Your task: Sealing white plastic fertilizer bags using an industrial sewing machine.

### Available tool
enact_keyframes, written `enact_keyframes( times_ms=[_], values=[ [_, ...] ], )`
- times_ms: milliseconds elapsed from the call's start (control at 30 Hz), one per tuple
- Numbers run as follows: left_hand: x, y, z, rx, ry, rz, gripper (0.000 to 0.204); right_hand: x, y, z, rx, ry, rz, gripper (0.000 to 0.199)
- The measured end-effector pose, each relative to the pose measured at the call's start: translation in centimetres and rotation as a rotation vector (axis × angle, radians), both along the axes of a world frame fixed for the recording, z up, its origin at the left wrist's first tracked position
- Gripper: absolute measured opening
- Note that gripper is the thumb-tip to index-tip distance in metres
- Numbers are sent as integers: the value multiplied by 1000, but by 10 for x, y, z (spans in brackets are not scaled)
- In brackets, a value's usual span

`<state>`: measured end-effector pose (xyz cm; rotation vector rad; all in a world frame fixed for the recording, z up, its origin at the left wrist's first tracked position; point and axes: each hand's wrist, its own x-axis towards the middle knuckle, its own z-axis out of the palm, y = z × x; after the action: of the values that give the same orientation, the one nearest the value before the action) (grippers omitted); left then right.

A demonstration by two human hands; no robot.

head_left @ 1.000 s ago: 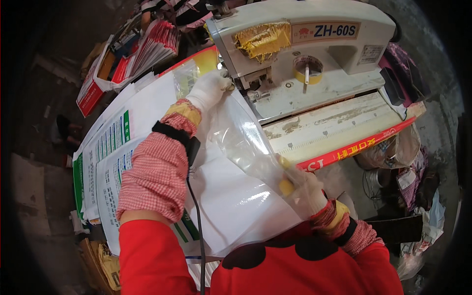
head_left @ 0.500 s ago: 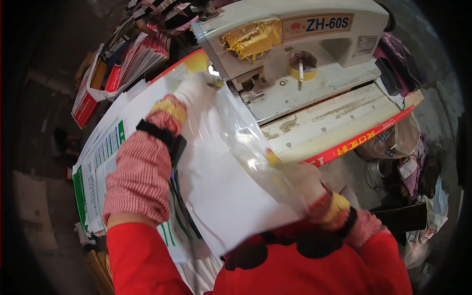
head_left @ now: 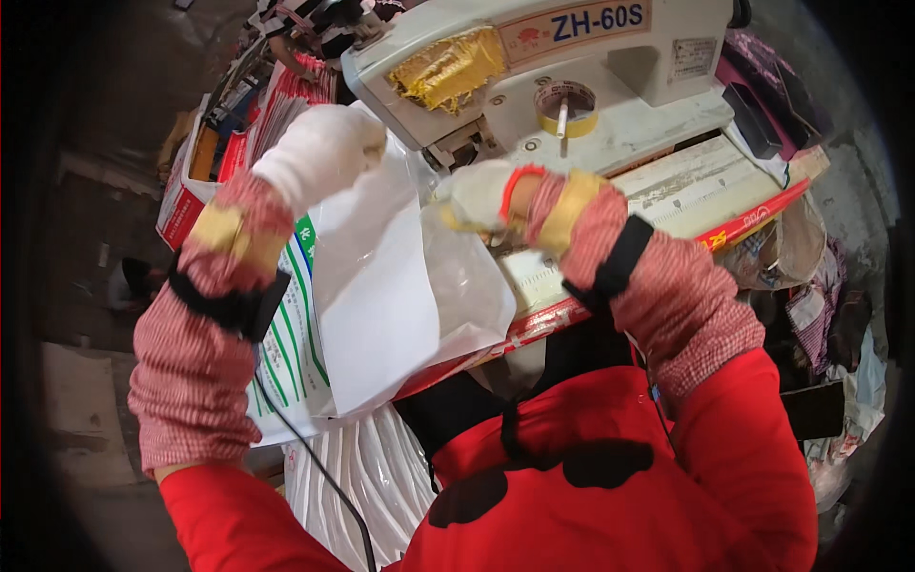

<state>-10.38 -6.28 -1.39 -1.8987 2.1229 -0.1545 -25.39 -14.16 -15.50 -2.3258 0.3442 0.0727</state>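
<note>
A white bag (head_left: 376, 296) with a clear plastic liner (head_left: 467, 300) lies spread at the left front of a sewing machine (head_left: 629, 105). My left hand (head_left: 319, 157), in a white glove, is closed at the bag's far edge, close to the machine's head. To its right my right hand (head_left: 477, 200), gloved with yellowish fingertips, has curled fingers at the upper edge of the liner. Motion blurs those fingertips somewhat. Beneath the bag are other white bags (head_left: 286, 343) with green print, stacked on the left.
A roll of yellow tape (head_left: 583, 124) with a white stick across it rests on the machine bed. Along the table front runs a red strip (head_left: 753, 221). A box of red-and-white folded sacks (head_left: 181, 210) stands far left, near another person's arm (head_left: 291, 57).
My right hand has moved from the bag's near right corner up and left toward the machine head. My left hand has shifted left. The near part of the bag has dropped against the table edge.
</note>
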Motion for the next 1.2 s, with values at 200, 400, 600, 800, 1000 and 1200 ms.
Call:
enact_keyframes(
  times_ms=[200, 400, 600, 800, 1000, 1200],
  values=[
    [-111, 20, 25, 93, 216, -416, 38, 2, -27, -16, 295, -199, 184, 19],
    [-156, 32, 30, 1281, -27, 158, 74, -4, -16, -2, 293, 127, -71, 21],
    [-157, 66, 85, 1015, 159, 203, 45, -9, -5, 0, 272, 96, -97, 24],
    [-133, 52, 94, 950, 734, 709, 29, -8, -4, -9, 46, 28, -71, 21],
    [-136, 48, 50, 696, 360, 356, 27, -13, -1, -13, -350, -156, 6, 17],
    [-169, 93, 45, 1316, -363, 124, 41, -4, 18, -18, -452, -123, -139, 21]
  ],
)
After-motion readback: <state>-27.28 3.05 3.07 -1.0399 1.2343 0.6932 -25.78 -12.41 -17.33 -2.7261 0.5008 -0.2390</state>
